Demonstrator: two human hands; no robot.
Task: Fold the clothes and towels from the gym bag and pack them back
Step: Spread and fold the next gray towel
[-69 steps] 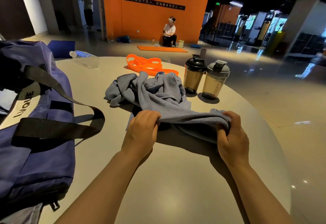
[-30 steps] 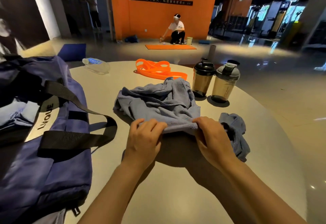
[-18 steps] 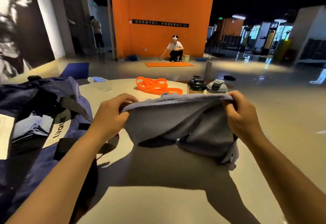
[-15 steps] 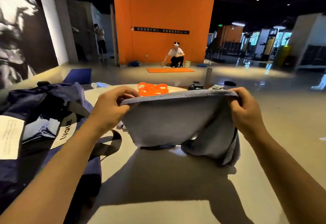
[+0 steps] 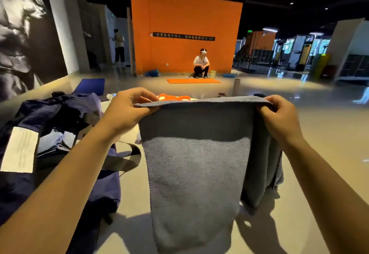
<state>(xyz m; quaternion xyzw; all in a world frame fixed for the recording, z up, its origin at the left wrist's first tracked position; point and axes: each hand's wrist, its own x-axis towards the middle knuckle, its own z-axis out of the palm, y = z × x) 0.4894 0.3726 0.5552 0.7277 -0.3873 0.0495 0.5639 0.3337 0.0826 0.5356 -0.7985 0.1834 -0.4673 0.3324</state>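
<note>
The grey towel (image 5: 195,173) hangs lengthwise above the tabletop (image 5: 129,229), just right of the gym bag (image 5: 60,153). The left hand (image 5: 127,110) pinches one top corner and the right hand (image 5: 279,116) the other, a bunched fold trailing under the right. Top edge level, long axis vertical: ready to be halved, I'd say.

head cam | faces forward, slightly down | close over table (image 5: 135,177) | single view

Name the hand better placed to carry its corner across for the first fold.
Left. The left hand pinches a flat, clean corner of the towel, while the right hand holds an end where extra cloth hangs bunched, better kept as the anchor.
</note>
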